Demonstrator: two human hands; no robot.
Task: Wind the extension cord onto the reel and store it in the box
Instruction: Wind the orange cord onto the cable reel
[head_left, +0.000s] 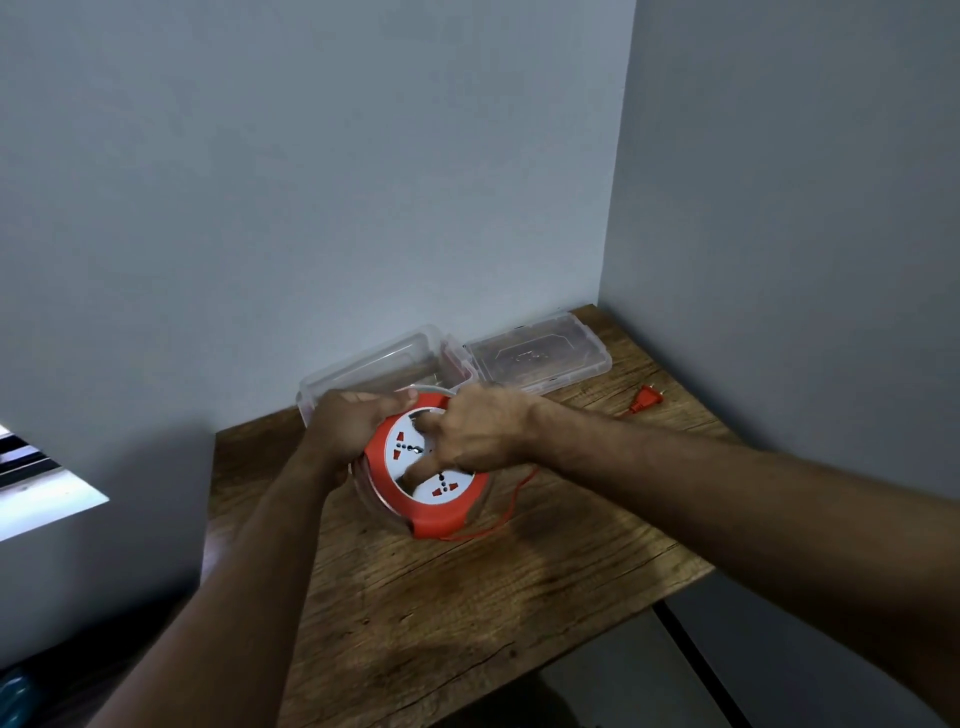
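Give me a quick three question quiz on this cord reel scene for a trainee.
1. True or false: the orange plug is already wound in against the reel.
2. Which hand grips the reel's outer rim: A) left hand, B) right hand?
3. Fill in: the clear box stands behind the reel with its lid ____.

Key
1. False: it lies on the table to the right, some cord still loose.
2. A; the right hand works at the reel's centre.
3. Open.
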